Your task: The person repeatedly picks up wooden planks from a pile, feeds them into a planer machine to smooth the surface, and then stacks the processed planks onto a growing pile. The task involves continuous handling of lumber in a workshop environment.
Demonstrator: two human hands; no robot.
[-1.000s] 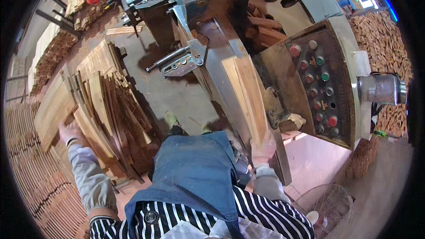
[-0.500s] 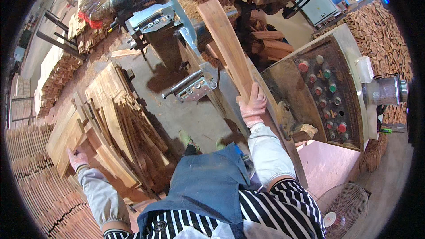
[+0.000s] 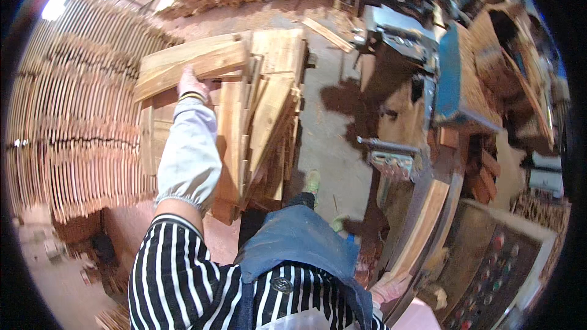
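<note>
My left hand [image 3: 193, 87], in a pale pink glove, reaches out to the far left. Its fingers are closed at the near edge of a light wooden board [image 3: 214, 61], which lies askew on top of a stack of planks [image 3: 230, 140]. Low on the right, my right hand [image 3: 390, 288], gloved too, grips the near end of a narrower wooden board [image 3: 423, 223]. That board stretches away from me along the machine's rail [image 3: 449, 208]. Part of the right hand and most of its forearm are hidden by my apron and striped sleeve.
Rows of stacked slats [image 3: 92, 110] fill the left side. A woodworking machine with a metal clamp [image 3: 391, 162] and a blue guard [image 3: 449, 73] stands to the right. A button panel [image 3: 492, 275] is at lower right. One loose strip [image 3: 328, 33] lies on the floor.
The view has swung left, so the machine now sits farther right and the plank stack is more central. My left hand stays at the top board; the right still holds its board.
</note>
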